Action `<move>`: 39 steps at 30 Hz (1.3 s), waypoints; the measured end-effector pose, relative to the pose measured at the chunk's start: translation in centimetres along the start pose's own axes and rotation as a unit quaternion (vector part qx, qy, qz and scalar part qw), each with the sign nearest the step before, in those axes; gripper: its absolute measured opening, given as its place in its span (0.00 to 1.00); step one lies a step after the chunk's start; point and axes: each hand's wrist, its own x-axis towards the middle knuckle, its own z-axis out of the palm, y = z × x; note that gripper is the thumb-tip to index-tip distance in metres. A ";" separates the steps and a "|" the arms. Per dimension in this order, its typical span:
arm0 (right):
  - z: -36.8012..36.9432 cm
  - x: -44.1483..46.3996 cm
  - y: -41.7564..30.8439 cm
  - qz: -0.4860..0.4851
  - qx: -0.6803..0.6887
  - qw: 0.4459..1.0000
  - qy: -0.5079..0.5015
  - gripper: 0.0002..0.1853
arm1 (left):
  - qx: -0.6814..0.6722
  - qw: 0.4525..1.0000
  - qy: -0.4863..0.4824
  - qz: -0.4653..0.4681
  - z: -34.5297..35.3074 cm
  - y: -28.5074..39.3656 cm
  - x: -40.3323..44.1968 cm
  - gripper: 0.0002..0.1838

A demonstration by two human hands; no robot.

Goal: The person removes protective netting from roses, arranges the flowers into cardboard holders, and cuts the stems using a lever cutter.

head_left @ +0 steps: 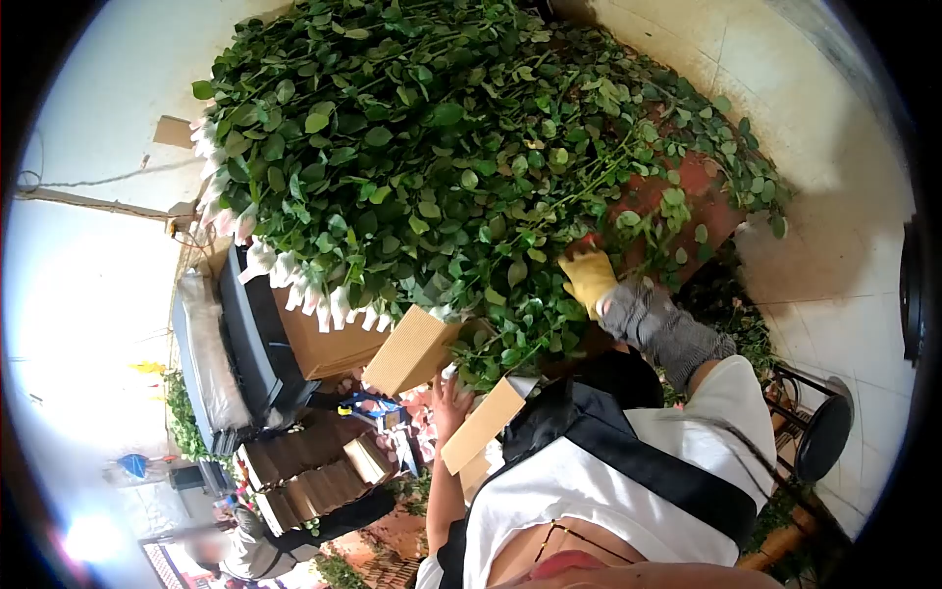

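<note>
A big heap of roses (392, 147) lies before me, with leafy green stems and pale pink and white heads along its left edge. Several heads (319, 299) look wrapped in white. My right hand (591, 282), in a yellow glove below a grey sleeve, is at the near edge of the heap, fingers curled among the rose stems; leaves partly hide the grip. My bare left hand (451, 401) has its fingers apart, close to a small white thing I cannot identify. It is between a corrugated cardboard piece (410, 350) and another cardboard strip (483, 425).
A red surface (687, 191) shows under the stems at right. A black round stool (829, 437) stands at lower right on the tiled floor. Stacked cardboard (314, 476), dark boxes (260, 339) and a blue item (378, 410) are at left. Another person (250, 545) is at lower left.
</note>
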 end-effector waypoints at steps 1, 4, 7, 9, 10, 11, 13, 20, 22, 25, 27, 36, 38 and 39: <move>-0.5 -1.1 -0.4 0.029 -0.003 0.999 0.016 0.24 | -0.004 1.000 0.003 0.001 0.0 0.4 0.2 0.34; -1.0 -2.0 0.2 0.045 0.003 0.997 -0.059 0.26 | -0.029 0.999 -0.012 -0.020 -0.7 1.1 0.2 0.34; -1.7 -0.7 1.5 -0.006 0.055 0.998 -0.015 0.27 | 0.004 1.000 0.003 0.021 -0.4 0.4 0.2 0.34; -5.8 1.7 1.3 0.005 0.101 0.994 -0.052 0.27 | -0.007 1.000 -0.003 0.004 -0.3 0.2 0.1 0.35; -6.2 2.7 1.5 -0.017 0.134 0.990 0.049 0.26 | -0.014 1.000 -0.004 -0.001 -0.5 0.5 0.1 0.35; -7.8 4.1 1.2 -0.013 0.149 0.987 0.059 0.24 | -0.022 1.000 -0.006 -0.005 -0.4 0.4 0.1 0.35; -8.5 7.1 1.0 -0.037 0.219 0.962 0.156 0.24 | 0.007 1.000 0.010 0.024 0.3 -0.6 0.0 0.35; -18.3 18.5 -3.3 -0.163 0.245 0.861 0.415 0.25 | -0.023 0.999 -0.012 -0.020 0.2 -0.4 0.0 0.34; -23.3 23.1 -5.1 -0.219 0.274 0.799 0.488 0.24 | -0.026 0.999 -0.019 -0.019 0.2 -0.4 -0.2 0.34; -30.5 31.2 -9.4 -0.273 0.297 0.759 0.510 0.23 | -0.008 1.000 -0.002 -0.012 -0.3 0.2 0.2 0.31; -34.6 34.8 -11.7 -0.280 0.235 0.813 0.454 0.23 | -0.010 1.000 0.004 -0.016 -0.3 0.4 0.3 0.31; -29.1 45.3 -15.1 -0.157 -0.028 0.903 0.398 0.17 | 0.009 1.000 -0.015 -0.020 -0.5 0.5 0.5 0.32; -29.1 45.1 -14.6 -0.158 -0.009 0.900 0.405 0.14 | 0.000 1.000 -0.020 -0.022 -0.6 0.6 0.6 0.32; -29.0 45.0 -14.4 -0.160 0.010 0.896 0.414 0.11 | -0.006 0.999 -0.022 -0.024 -0.7 0.6 0.6 0.33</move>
